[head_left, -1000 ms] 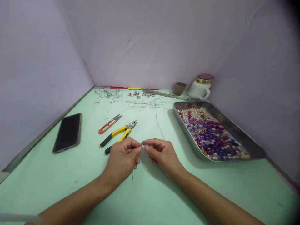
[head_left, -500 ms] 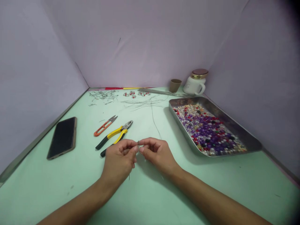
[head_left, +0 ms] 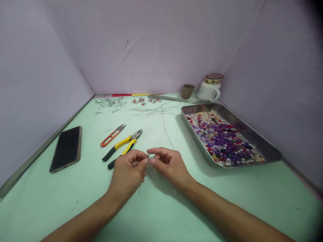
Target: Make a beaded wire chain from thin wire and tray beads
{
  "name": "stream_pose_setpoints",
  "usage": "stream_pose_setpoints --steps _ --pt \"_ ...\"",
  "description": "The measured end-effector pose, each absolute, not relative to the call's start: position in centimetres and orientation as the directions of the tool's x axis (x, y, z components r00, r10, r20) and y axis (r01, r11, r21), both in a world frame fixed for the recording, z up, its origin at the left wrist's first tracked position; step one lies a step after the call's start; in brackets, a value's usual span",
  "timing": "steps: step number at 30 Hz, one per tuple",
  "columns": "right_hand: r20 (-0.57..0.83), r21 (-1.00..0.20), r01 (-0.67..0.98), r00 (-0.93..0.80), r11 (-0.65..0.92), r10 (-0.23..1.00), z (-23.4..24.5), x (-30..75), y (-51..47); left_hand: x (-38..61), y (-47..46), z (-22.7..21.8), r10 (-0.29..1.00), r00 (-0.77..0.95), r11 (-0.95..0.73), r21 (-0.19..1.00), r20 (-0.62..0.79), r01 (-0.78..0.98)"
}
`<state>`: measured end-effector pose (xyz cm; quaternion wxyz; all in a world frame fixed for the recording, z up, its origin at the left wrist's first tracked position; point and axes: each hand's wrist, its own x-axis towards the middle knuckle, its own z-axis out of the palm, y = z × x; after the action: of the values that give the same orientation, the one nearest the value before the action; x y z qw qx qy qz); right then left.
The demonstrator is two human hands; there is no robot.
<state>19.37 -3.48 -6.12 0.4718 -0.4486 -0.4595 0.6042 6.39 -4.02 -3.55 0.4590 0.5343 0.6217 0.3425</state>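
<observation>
Over the middle of the table, my left hand (head_left: 127,173) pinches a small wire piece (head_left: 148,156) between thumb and forefinger. My right hand (head_left: 171,165) meets it from the other side, thumb tip against the piece and forefinger reaching over its top. The piece is too small to make out in detail and partly covered by fingertips. A thin wire end (head_left: 139,191) pokes out below my left hand. Just beyond that hand lie yellow-and-black pliers (head_left: 122,144), and orange thread snips (head_left: 111,137) rest to their left.
A metal tray (head_left: 199,143) of mixed beads lies at right. At the back are a brown cup (head_left: 188,91), a lidded white mug (head_left: 208,92), loose wires (head_left: 153,110), wire scraps (head_left: 111,102) and several red-beaded wire pieces (head_left: 142,100). A phone (head_left: 66,148) lies at left.
My right forefinger has lifted slightly over the top of the wire piece. My left hand keeps its pinch, and the things on the table have stayed put.
</observation>
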Motion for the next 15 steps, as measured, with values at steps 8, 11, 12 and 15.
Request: stream_pose_setpoints --steps 8,11,12,15 --pt "-0.094 -0.980 -0.159 -0.138 -0.116 0.986 -6.09 19.57 -3.52 6.24 -3.79 -3.46 0.975 0.046 0.183 0.909 -0.216 0.374" --pt "-0.095 -0.981 -0.158 -0.134 -0.116 0.986 -6.12 19.54 -3.56 6.16 -3.79 -3.52 0.968 0.077 0.191 0.903 -0.238 0.386" --pt "-0.095 -0.981 -0.158 -0.135 -0.116 0.986 -6.14 19.50 -3.57 6.14 -3.80 -3.54 0.967 0.080 0.194 0.900 -0.243 0.389" --pt "-0.118 -0.979 -0.151 -0.132 -0.138 0.984 -6.20 19.34 -3.58 6.15 -3.84 -3.62 0.966 0.077 0.198 0.896 -0.248 0.398"
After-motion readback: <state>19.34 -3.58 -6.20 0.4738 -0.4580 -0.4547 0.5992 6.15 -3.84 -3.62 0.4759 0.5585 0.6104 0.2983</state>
